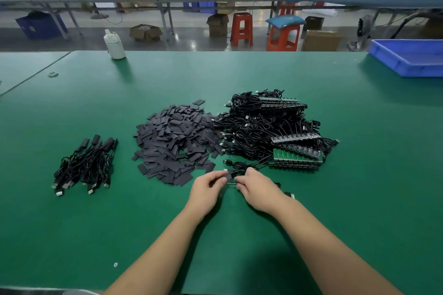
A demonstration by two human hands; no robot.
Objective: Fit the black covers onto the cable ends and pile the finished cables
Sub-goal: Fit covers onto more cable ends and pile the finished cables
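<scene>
A heap of flat black covers (pixel 176 141) lies in the middle of the green table (pixel 239 72). To its right sits a tangle of black cables with green circuit boards (pixel 271 130). At the left lies a small pile of cables with covers fitted (pixel 85 165). In front of the cover heap my left hand (pixel 207 188) pinches a black cover (pixel 226 175). My right hand (pixel 257 187) pinches a cable end against that cover. The cable's coil (pixel 239 165) lies just behind my fingers and its plug (pixel 288 195) shows beside my right wrist.
A white bottle (pixel 114 44) stands at the table's far edge on the left. A blue plastic bin (pixel 407 57) sits at the far right corner. Red stools (pixel 242 29), cardboard boxes and other benches lie beyond the table.
</scene>
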